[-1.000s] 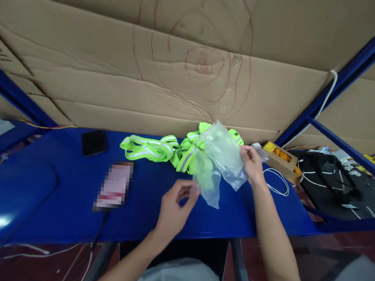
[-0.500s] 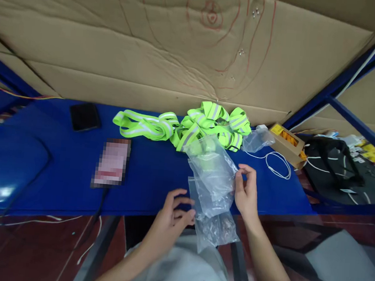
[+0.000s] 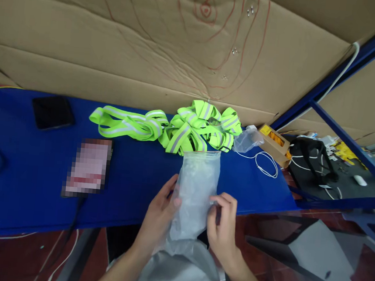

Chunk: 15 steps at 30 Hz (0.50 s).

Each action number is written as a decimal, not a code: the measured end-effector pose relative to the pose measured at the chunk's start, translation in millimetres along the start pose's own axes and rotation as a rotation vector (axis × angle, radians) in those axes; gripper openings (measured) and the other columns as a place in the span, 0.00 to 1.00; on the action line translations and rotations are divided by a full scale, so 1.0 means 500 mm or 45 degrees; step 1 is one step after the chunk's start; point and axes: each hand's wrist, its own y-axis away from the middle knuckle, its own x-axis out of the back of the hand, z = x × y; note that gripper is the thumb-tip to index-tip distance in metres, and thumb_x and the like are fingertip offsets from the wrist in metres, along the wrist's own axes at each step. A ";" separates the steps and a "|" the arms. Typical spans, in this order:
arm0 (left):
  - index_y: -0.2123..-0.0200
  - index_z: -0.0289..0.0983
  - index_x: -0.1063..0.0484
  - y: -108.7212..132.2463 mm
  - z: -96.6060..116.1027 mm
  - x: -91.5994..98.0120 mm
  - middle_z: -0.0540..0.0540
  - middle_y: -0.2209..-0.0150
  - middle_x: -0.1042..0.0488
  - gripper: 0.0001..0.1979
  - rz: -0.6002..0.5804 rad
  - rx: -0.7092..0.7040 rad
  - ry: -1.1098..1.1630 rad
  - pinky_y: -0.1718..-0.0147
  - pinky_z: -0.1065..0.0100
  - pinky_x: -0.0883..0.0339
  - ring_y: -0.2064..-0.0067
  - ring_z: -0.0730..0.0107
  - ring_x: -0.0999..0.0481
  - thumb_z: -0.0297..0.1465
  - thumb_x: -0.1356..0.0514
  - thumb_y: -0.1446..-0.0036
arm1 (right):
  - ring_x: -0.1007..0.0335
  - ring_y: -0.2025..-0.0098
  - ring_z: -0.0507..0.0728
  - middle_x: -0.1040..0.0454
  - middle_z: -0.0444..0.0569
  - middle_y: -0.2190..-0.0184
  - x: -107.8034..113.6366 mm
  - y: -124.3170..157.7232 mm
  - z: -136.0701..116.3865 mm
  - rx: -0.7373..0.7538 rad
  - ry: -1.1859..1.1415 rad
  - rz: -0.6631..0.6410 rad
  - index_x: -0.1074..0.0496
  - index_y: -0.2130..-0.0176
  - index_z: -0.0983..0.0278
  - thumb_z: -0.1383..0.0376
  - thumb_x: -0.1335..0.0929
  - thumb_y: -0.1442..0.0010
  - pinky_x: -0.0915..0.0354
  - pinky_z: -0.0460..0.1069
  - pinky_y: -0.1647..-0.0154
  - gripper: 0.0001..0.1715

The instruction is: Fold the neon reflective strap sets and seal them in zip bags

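Observation:
Clear plastic bags (image 3: 196, 193) lie together, stacked upright before me over the blue table's front edge. My left hand (image 3: 162, 208) grips their left side, thumb on the front and fingers behind. At the right side, my right hand (image 3: 222, 218) is closed, with bent fingertips at the bag's edge. Just beyond the bags' top, neon green straps with silver stripes (image 3: 181, 133) are heaped on the table. How many bags there are I cannot tell.
On the blue table (image 3: 132, 170) are a black flat object (image 3: 52, 112) and a blurred pink item (image 3: 88, 167) at left. A small plastic bag (image 3: 248, 139), a white cable (image 3: 267, 167) and a cardboard box (image 3: 275, 144) sit at right. Cardboard (image 3: 143, 45) stands behind.
The spread, crumpled bags now hang straighter and together. My left hand has taken hold of their left side, and my right hand has moved lower. The view has shifted right.

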 end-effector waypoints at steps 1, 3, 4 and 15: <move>0.38 0.39 0.28 0.003 0.007 0.004 0.38 0.45 0.22 0.42 -0.048 0.073 -0.009 0.51 0.60 0.24 0.46 0.48 0.20 0.47 0.23 0.54 | 0.34 0.43 0.57 0.36 0.53 0.47 0.000 -0.004 0.001 0.051 -0.016 -0.088 0.34 0.44 0.59 0.73 0.40 0.30 0.32 0.54 0.44 0.18; 0.42 0.36 0.24 0.007 0.022 0.011 0.36 0.47 0.19 0.37 -0.082 0.170 -0.036 0.51 0.58 0.24 0.46 0.44 0.19 0.43 0.23 0.54 | 0.32 0.44 0.57 0.36 0.53 0.48 0.005 -0.024 0.007 0.140 -0.034 -0.218 0.33 0.44 0.59 0.73 0.39 0.30 0.30 0.54 0.45 0.18; 0.43 0.36 0.23 0.007 0.029 0.016 0.36 0.48 0.19 0.35 -0.050 0.171 -0.042 0.51 0.58 0.24 0.46 0.44 0.19 0.41 0.23 0.54 | 0.31 0.45 0.57 0.35 0.53 0.48 0.011 -0.038 0.010 0.176 -0.019 -0.242 0.32 0.45 0.59 0.71 0.38 0.30 0.30 0.54 0.45 0.17; 0.46 0.42 0.24 0.006 0.017 0.064 0.42 0.48 0.18 0.35 0.175 -0.145 0.142 0.45 0.56 0.24 0.42 0.47 0.21 0.50 0.25 0.55 | 0.40 0.30 0.68 0.37 0.59 0.30 -0.029 -0.076 -0.067 0.676 0.421 -0.634 0.41 0.29 0.62 0.50 0.36 0.27 0.39 0.65 0.33 0.35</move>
